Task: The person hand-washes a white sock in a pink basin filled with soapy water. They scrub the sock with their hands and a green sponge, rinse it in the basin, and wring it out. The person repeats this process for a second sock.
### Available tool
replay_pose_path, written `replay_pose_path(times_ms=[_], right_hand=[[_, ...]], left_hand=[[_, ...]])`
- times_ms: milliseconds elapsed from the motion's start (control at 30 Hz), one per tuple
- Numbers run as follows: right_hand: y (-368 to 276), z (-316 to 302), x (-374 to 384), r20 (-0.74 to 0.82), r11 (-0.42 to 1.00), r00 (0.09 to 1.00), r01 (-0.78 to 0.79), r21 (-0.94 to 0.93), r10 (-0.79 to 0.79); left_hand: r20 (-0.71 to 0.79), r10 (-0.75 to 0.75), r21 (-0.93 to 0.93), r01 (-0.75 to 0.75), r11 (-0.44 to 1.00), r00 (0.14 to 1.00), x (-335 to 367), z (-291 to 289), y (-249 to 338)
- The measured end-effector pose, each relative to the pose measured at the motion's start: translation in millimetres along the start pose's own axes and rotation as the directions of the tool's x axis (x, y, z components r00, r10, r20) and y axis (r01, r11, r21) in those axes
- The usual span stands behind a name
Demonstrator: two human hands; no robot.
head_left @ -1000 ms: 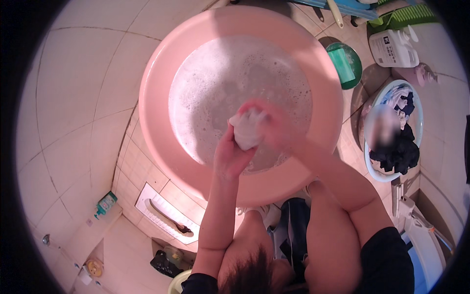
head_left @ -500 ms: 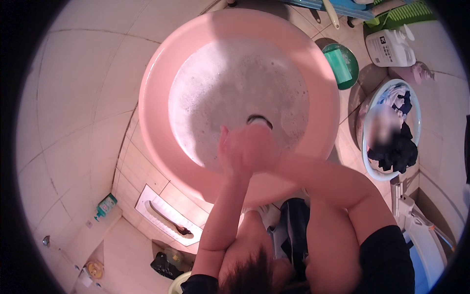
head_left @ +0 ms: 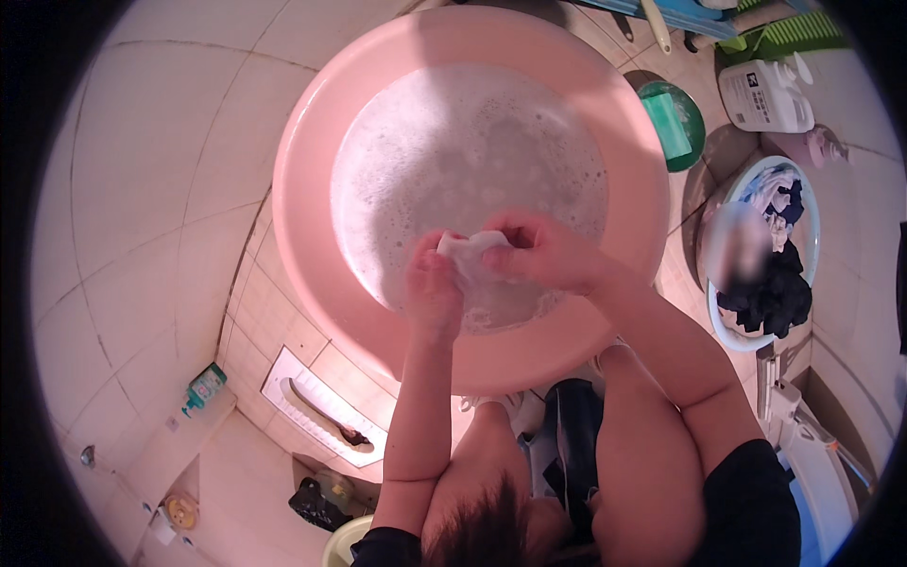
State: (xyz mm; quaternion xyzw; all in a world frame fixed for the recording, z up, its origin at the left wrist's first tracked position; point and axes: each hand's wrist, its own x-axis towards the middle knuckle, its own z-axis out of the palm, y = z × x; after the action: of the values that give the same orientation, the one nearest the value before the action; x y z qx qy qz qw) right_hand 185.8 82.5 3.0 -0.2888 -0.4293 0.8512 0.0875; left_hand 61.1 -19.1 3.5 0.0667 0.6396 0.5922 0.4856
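Observation:
Over the near part of a large pink basin [head_left: 307, 246], my two hands hold a small white wet cloth [head_left: 475, 251] between them. My left hand [head_left: 434, 288] is closed on its left side, the fingers curled around the edge. My right hand [head_left: 553, 253] pinches the right side between thumb and fingers. The cloth's upper edge is spread between the hands, and its lower part hangs toward the water; what kind of garment it is cannot be made out. Cloudy, sudsy water [head_left: 491, 151] lies in the basin under both hands.
Right of the basin are a green soap dish [head_left: 694, 123] with a green bar, a white pump bottle [head_left: 763, 97] and a light-blue tub [head_left: 816, 222] of dark and white clothes. A squat toilet [head_left: 283, 378] is set in the floor at lower left. A tiled wall rises at left.
My hands were pressed together and blurred over a white item with a dark band showing. They are now apart, the right one moved rightward, with white cloth spread between them.

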Motion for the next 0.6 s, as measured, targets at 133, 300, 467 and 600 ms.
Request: replay_pose_path(times_ms=[133,300,467,600], right_hand=[[-16,10,4,-0.232,0.931,0.958,-0.074,0.358,0.166],[-5,16,15,-0.384,0.992,0.923,0.069,0.102,-0.025],[6,26,15,-0.491,0.994,0.865,0.094,-0.046,-0.105],[1,47,2,-0.371,0.921,0.886,0.136,-0.365,-0.278]], left_hand=[[-0.076,-0.022,-0.172,0.009,0.985,0.997,-3,-8,-16],[-0.182,0.052,-0.358,-0.115,0.927,0.982,1,26,20],[-0.15,-0.101,-0.348,0.043,0.936,0.983,0,27,31],[0.185,-0.098,-0.469,0.176,0.865,0.978,9,3,0]])
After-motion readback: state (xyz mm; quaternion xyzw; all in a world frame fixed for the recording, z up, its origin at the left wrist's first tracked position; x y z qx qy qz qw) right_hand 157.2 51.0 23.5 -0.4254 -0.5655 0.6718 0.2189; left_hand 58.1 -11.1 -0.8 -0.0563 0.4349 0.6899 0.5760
